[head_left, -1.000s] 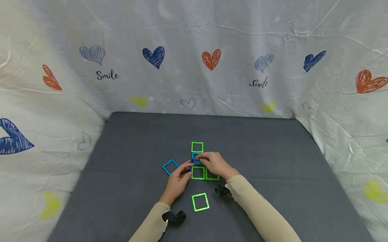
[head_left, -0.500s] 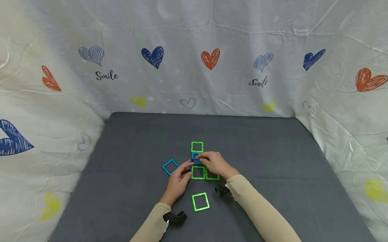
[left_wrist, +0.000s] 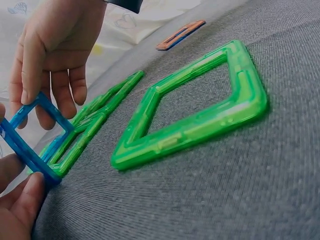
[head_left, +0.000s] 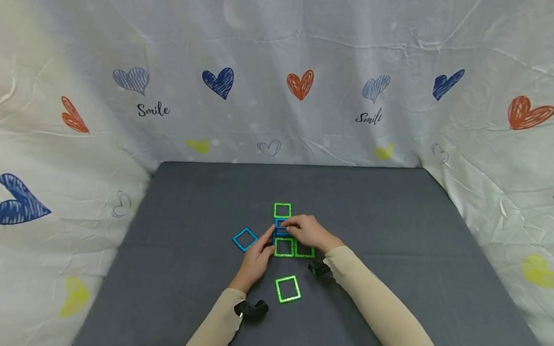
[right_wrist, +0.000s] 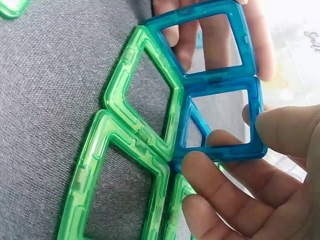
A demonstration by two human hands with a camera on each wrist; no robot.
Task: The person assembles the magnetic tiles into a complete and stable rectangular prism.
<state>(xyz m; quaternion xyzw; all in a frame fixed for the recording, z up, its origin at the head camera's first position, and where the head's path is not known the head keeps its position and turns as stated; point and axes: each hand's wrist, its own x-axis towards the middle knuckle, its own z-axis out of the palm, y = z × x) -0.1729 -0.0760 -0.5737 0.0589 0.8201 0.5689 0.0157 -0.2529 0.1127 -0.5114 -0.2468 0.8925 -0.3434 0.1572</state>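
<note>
Two blue square magnetic tiles stand on edge, joined in a corner beside flat green ones. My right hand (head_left: 310, 232) pinches one blue magnetic tile (right_wrist: 255, 97) between thumb and fingers. The other upright blue tile (right_wrist: 242, 37) is held by my left hand (head_left: 254, 259), whose thumb and fingers show at its edge in the left wrist view. Two joined green magnetic tiles (head_left: 283, 256) lie flat at the foot of the blue ones. A further green tile (head_left: 282, 204) lies behind. My right fingers partly cover the blue pieces in the head view.
A loose blue tile (head_left: 240, 234) lies left of my left hand. Nearer the front is a loose green tile (head_left: 287, 300) between my forearms. A flat orange piece (left_wrist: 180, 35) shows in the left wrist view. The grey table (head_left: 199, 200) meets a printed curtain (head_left: 261, 114).
My left index finger has slid a little forward along the upright blue tile, uncovering more of the loose blue one. My right hand stays almost still.
</note>
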